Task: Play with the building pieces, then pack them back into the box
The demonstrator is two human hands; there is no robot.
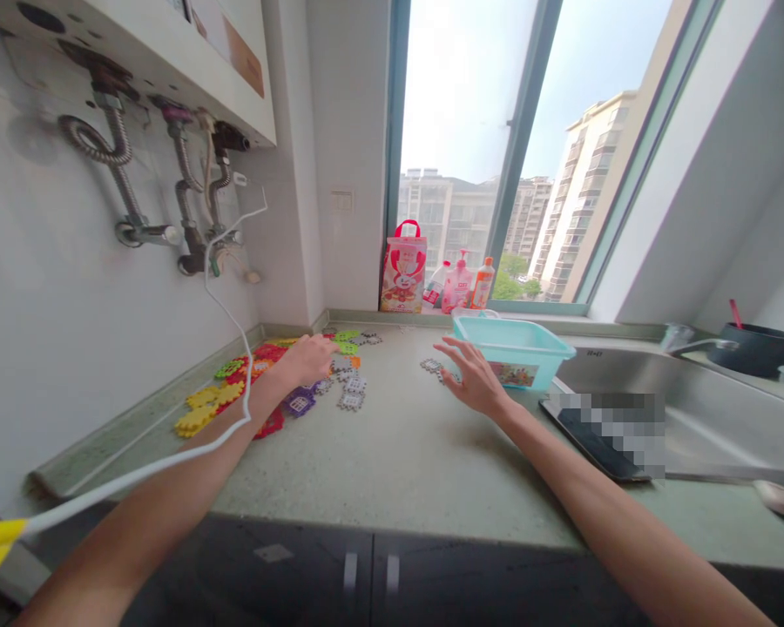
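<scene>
My left hand [310,359] is at the far left of the counter, over a spread of flat, gear-edged plastic toy pieces. Its fingers are curled closed, and whatever they hold is hidden. Around it lie yellow pieces [202,409], a purple piece [300,401], grey pieces [353,392] and a light green piece [348,348] right by the fingertips. My right hand [474,379] is open with fingers spread, palm down, just left of a turquoise plastic tub [542,348]. Another grey piece [429,367] shows beside its fingers, partly covered by them.
A white cable [228,313] hangs across the left side, in front of my left forearm. To the right are a dark flat device [594,440] at the edge of a steel sink [706,418]. A pink bag [403,274] and several bottles [457,283] line the windowsill.
</scene>
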